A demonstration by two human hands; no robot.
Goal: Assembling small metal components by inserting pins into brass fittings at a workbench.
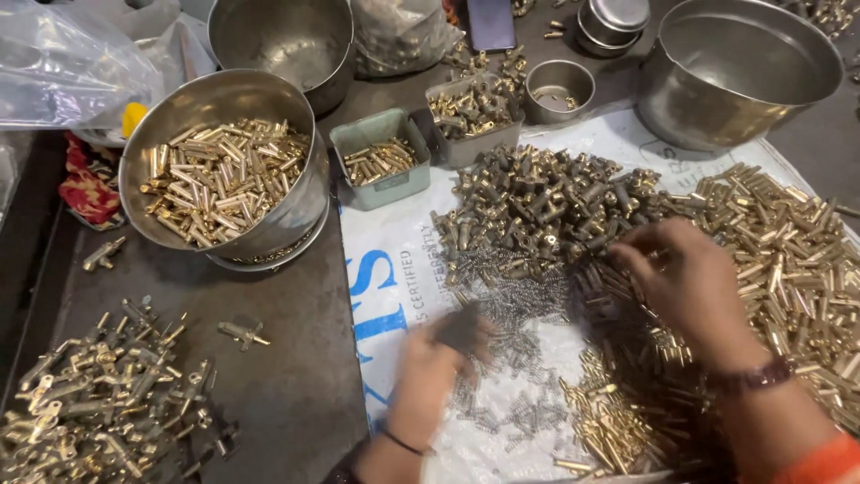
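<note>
blurred left hand [439, 358] pinches small steel springs [511, 358]; right hand [681, 278], fingers curled, picks brass fittings [546, 202]; best lifting one piece at a time.

We see our bare left hand [428, 372] with a thin dark band at the wrist; our right hand [690, 280] wears a dark beaded bracelet above an orange sleeve.

Dark, worn worktop [296, 376] under a white printed sheet [394, 260], probably plastic.
</note>
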